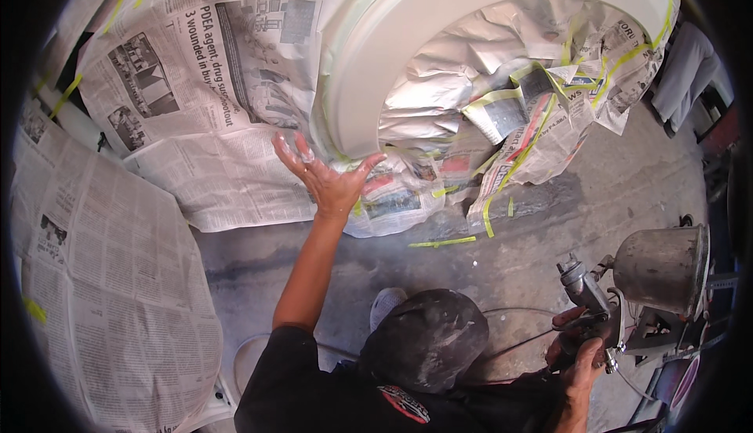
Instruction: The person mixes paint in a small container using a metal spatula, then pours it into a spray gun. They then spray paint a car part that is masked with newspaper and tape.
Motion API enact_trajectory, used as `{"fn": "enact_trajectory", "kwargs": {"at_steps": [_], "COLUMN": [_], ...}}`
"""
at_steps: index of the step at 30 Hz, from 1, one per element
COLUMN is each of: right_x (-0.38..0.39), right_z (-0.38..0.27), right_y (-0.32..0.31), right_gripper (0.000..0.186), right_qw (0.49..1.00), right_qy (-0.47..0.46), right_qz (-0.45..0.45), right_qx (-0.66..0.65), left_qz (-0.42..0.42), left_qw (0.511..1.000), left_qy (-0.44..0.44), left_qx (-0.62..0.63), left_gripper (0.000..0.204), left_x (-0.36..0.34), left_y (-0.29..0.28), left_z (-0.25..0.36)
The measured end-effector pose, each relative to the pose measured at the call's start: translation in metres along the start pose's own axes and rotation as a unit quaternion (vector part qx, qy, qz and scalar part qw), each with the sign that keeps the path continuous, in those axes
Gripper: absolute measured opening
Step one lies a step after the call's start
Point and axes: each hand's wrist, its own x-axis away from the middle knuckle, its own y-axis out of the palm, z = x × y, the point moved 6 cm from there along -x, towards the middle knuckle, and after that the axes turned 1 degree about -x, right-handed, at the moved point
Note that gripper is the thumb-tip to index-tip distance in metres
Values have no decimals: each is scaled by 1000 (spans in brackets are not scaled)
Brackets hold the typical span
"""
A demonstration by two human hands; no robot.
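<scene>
My left hand point(329, 178), with whitish residue on its spread fingers, is raised beside the lower left end of a curved cream-white wheel arch point(353, 80), edged with pale tape; whether it touches is unclear. Around that arch, newspaper point(172, 174) masks the vehicle panel, and crumpled paper with yellow tape point(541, 127) fills the opening. At the lower right, my right hand point(580, 354) grips a metal spray gun point(584, 292), whose cylindrical cup point(659, 268) sits to its right and whose nozzle points upward in the picture.
Another newspaper-covered surface point(102, 292) fills the left side. Yellow tape strips point(443, 241) lie on the grey concrete floor point(274, 268), along with hoses point(518, 309). Grey-trousered legs of another person point(690, 72) show at upper right. Dark equipment point(698, 339) stands at the right rim.
</scene>
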Motion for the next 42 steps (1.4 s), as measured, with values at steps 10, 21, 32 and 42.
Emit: {"fn": "enact_trajectory", "kwargs": {"at_steps": [10,21,32,42], "right_x": [0,-2,-10,-10], "right_z": [0,0,-10,-15], "right_y": [4,4,10,6], "right_gripper": [90,85,80,84], "right_qw": [1000,1000,997,997], "right_qy": [10,-15,-6,-8], "right_qz": [-5,-14,-70,-73], "right_qx": [6,-3,7,-29], "left_qz": [79,86,15,126], "left_qw": [997,996,998,986], "left_qy": [12,14,-52,107], "left_qx": [-3,14,-12,29], "left_gripper": [139,138,144,135], "left_x": [-30,-27,16,-61], "left_y": [19,4,13,-17], "left_z": [1,4,-20,32]}}
